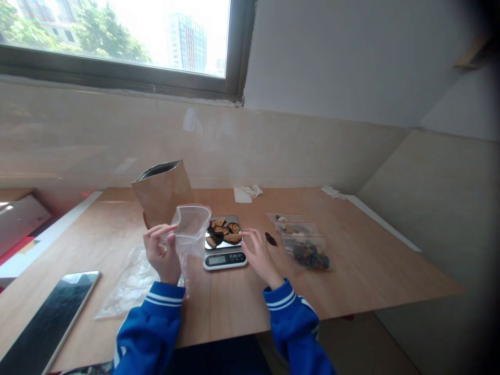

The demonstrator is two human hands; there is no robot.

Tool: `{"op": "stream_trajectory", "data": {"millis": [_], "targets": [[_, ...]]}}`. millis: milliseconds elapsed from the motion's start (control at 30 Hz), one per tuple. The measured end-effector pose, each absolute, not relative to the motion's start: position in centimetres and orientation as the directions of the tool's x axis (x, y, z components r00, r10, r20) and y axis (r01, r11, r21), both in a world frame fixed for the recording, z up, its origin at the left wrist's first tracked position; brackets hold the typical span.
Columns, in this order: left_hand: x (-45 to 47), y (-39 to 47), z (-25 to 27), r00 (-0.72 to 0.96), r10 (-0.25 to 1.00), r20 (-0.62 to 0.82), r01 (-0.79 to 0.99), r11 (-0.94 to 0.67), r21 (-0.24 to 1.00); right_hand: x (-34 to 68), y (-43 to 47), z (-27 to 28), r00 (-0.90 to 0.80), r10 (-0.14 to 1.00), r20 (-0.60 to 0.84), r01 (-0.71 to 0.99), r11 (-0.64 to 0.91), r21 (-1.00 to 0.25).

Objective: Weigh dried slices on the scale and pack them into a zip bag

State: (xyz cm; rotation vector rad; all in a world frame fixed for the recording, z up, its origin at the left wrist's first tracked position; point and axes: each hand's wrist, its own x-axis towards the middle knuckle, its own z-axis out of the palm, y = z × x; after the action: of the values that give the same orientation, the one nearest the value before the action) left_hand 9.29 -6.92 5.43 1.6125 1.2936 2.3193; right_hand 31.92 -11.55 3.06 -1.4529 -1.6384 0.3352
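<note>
My left hand pinches the edge of a clear zip bag, whose mouth is spread and faces the scale. A white digital kitchen scale stands in front of me with several dried brown slices on its metal plate. At the plate's right edge is my right hand, fingers stretched toward the slices; the fingertips are at the end of one slice, and no firm grip shows. One dark slice lies on the table just right of the scale.
An upright brown paper bag stands behind my left hand. Clear plastic bags lie below it, near a large phone or tablet. Filled zip bags lie to the right. Crumpled tissue rests by the wall.
</note>
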Motion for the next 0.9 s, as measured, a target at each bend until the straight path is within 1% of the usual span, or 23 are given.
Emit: {"op": "stream_trajectory", "data": {"millis": [100, 233, 333, 433, 533, 633, 767, 900], "targets": [[9.8, -5.7, 3.9, -0.484, 0.5, 0.719, 0.313, -0.668, 0.675, 31.4, -10.5, 2.4, 0.066, 0.875, 0.48, 0.779, 0.255, -0.573], [9.9, -5.5, 2.3, -0.453, 0.575, 0.681, 0.245, -0.655, 0.715, 30.6, -10.1, 2.2, 0.062, 0.881, 0.47, 0.833, 0.214, -0.511], [9.9, -5.7, 1.9, -0.424, 0.621, 0.659, 0.194, -0.648, 0.736, 30.4, -10.1, 1.9, 0.079, 0.881, 0.466, 0.842, 0.191, -0.504], [9.9, -5.8, 1.9, -0.402, 0.635, 0.66, 0.157, -0.662, 0.733, 30.6, -10.1, 1.5, 0.103, 0.877, 0.47, 0.828, 0.186, -0.529], [9.9, -6.0, 2.1, -0.392, 0.635, 0.666, 0.161, -0.666, 0.729, 31.4, -10.1, 1.0, 0.155, 0.857, 0.491, 0.8, 0.183, -0.572], [9.9, -6.2, 2.3, -0.388, 0.64, 0.664, 0.185, -0.651, 0.736, 33.0, -10.2, 0.2, 0.234, 0.826, 0.513, 0.79, 0.147, -0.596], [9.9, -6.4, 2.4, -0.397, 0.646, 0.651, 0.188, -0.638, 0.747, 35.9, -10.3, -1.1, 0.283, 0.8, 0.528, 0.836, 0.063, -0.544], [9.9, -6.4, 2.3, -0.428, 0.681, 0.594, 0.184, -0.578, 0.795, 38.1, -10.5, -2.3, 0.236, 0.829, 0.507, 0.879, 0.04, -0.475]]}}
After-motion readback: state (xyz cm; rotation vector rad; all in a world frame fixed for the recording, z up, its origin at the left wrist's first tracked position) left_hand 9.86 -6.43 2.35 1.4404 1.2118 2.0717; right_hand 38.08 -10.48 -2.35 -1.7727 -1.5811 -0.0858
